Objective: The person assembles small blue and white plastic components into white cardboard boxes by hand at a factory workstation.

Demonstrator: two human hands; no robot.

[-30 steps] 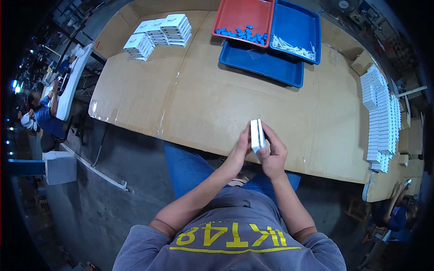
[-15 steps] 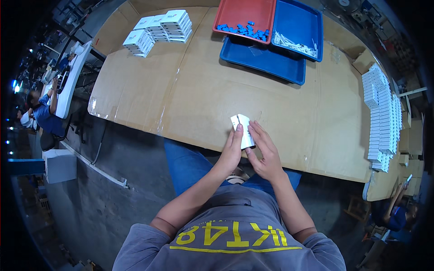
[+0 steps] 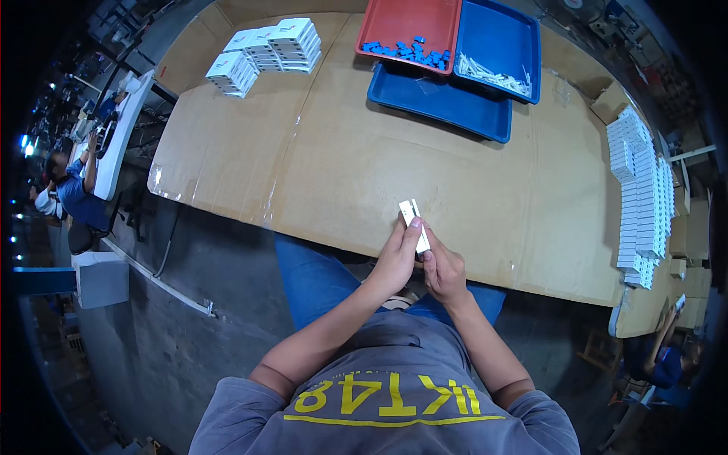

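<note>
A white, box-like plastic piece [image 3: 409, 212] is held between my two hands just above the front edge of the cardboard-covered table [image 3: 356, 174]. It stands on edge, with its narrow side and a dark slot facing up. My left hand [image 3: 399, 254] is closed on its left side, the thumb lying along it. My right hand [image 3: 445, 271] is closed around its right and near end, with the thumb at the lower corner. The fingers cover much of the piece's faces.
At the far side, a red tray [image 3: 413, 23] holds small blue parts, and a blue tray [image 3: 497, 38] holds white sticks. Another blue tray [image 3: 440, 106] sits partly beneath them. White boxes are stacked at far left [image 3: 262, 47] and far right [image 3: 641, 197]. Other people are at both sides.
The white piece has turned from showing a broad face to showing its narrow edge. My right-hand fingers have gone from stretched out to curled round it.
</note>
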